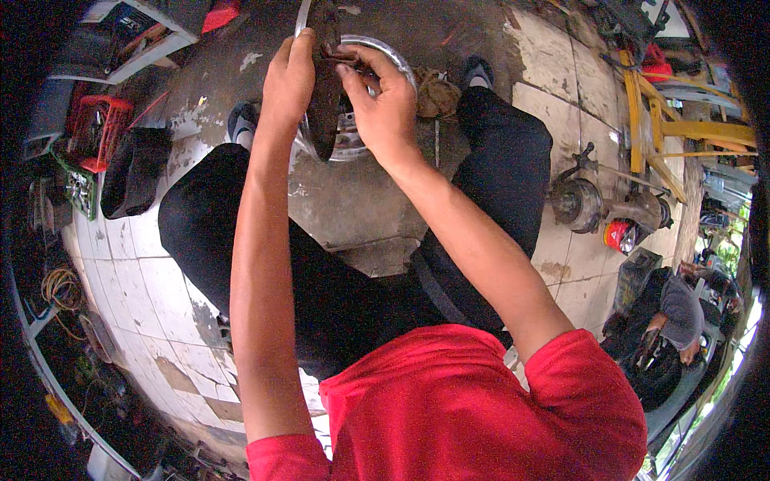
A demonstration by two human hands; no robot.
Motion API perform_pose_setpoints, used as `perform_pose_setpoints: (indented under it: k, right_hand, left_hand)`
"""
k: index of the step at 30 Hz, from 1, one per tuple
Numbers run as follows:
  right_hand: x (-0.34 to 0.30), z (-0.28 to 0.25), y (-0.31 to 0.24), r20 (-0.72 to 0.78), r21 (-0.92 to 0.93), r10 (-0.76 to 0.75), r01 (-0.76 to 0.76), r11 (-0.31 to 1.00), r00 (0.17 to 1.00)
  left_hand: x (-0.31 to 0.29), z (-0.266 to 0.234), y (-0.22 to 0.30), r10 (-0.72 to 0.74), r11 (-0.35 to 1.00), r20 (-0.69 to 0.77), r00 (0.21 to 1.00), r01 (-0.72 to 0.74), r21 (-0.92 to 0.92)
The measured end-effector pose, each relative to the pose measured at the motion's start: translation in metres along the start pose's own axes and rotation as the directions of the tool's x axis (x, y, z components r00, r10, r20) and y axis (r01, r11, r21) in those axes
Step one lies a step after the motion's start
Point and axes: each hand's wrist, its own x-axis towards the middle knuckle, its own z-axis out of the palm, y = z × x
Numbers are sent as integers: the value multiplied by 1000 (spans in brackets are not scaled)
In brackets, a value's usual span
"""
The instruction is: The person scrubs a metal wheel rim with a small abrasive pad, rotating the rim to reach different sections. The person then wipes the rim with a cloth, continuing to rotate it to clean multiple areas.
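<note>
My left hand (pixel 290 80) is closed on the near edge of a dark, rust-brown flat part (pixel 324 120) with a shiny silver strip along its left side. The part stands upright, almost edge-on, and its top runs out of view. On its other side my right hand (pixel 383 104) pinches at a small brown piece (pixel 343 54) against the part; whether that piece is loose or attached I cannot tell. Behind both hands a shiny metal wheel rim (pixel 399 54) lies on the floor between my feet, partly hidden by the part and my right hand.
A crumpled brown cloth (pixel 438 96) and a thin metal rod (pixel 437 143) lie right of the rim. A red crate (pixel 100 132) stands at left. At right are metal motor-like parts (pixel 576 202), a red can (pixel 619 235), a yellow frame (pixel 635 120) and another person (pixel 682 313).
</note>
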Motion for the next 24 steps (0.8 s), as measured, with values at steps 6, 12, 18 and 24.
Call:
perform_pose_setpoints:
  k: [6, 12, 18, 24]
  right_hand:
    - [13, -18, -22, -71, 29, 57, -55, 998, 996]
    - [29, -43, 10, -160, 450, 420, -312, 837, 894]
    - [63, -85, -2, -299, 445, 336, -181, 877, 893]
    - [73, -120, -3, -388, 434, 320, -135, 891, 864]
  left_hand:
    - [0, -10, 3, -69, 998, 75, 995, 68, 19]
    - [-29, 26, -3, 114, 993, 126, 985, -109, -47]
    - [-65, 61, -22, 382, 903, 215, 899, -412, 117]
    - [-93, 83, -31, 416, 652, 549, 725, -658, 375]
